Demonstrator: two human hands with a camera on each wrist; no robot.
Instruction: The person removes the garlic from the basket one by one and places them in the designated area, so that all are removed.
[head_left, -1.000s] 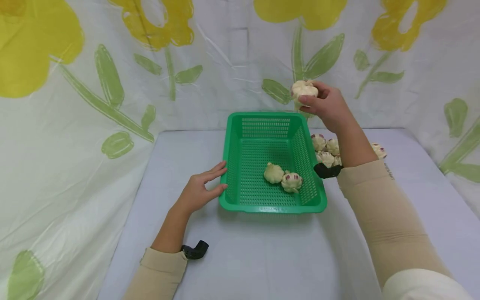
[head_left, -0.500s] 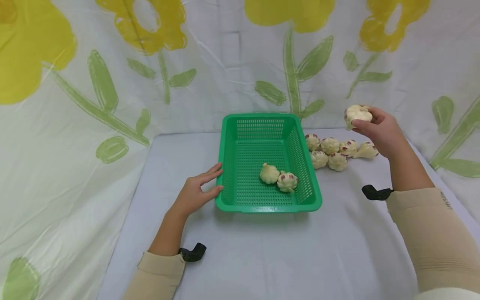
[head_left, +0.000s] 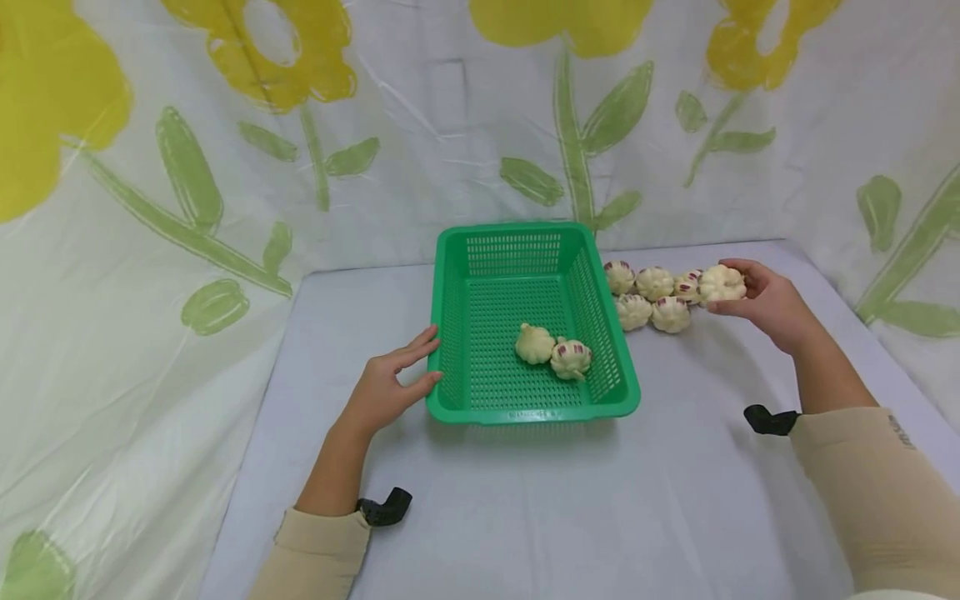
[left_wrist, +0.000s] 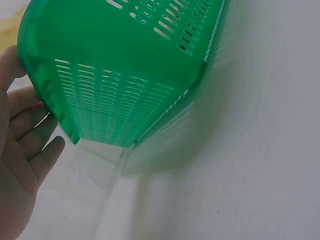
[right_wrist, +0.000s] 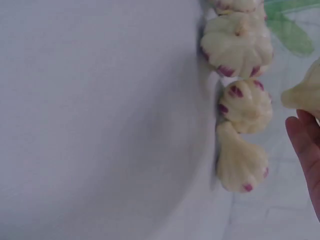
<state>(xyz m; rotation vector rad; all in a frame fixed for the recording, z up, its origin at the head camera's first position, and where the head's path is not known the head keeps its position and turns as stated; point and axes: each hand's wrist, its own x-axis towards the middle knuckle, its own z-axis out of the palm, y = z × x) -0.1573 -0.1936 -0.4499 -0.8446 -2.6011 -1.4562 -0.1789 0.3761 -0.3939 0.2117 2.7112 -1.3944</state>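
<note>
My right hand (head_left: 778, 310) pinches a pale garlic bulb (head_left: 722, 284) between thumb and fingers, above the far right of the table. In the right wrist view that held bulb (right_wrist: 306, 94) is partly cut off at the edge, apart from the bulbs on the table. The fingers of my left hand (head_left: 384, 388) touch the left rim of a green plastic basket (head_left: 534, 416), loosely extended. The left wrist view shows the hand (left_wrist: 20, 150) against the basket's slotted outer side (left_wrist: 107, 95). Two bulbs lie inside the basket, a plain one (head_left: 535, 344) and a purple-marked one (head_left: 571, 359).
Several garlic bulbs with purple marks (head_left: 671, 315) form two rows right of the basket; one (right_wrist: 243, 159) lies on its side, mostly hidden by the held bulb in the head view. A white table (head_left: 540, 508) bears everything. Behind hangs a flower-painted sheet (head_left: 420, 167).
My right hand has carried the garlic bulb from above the basket's far right corner to the right, then lowered it over the row's right end. The left hand stays at the rim.
</note>
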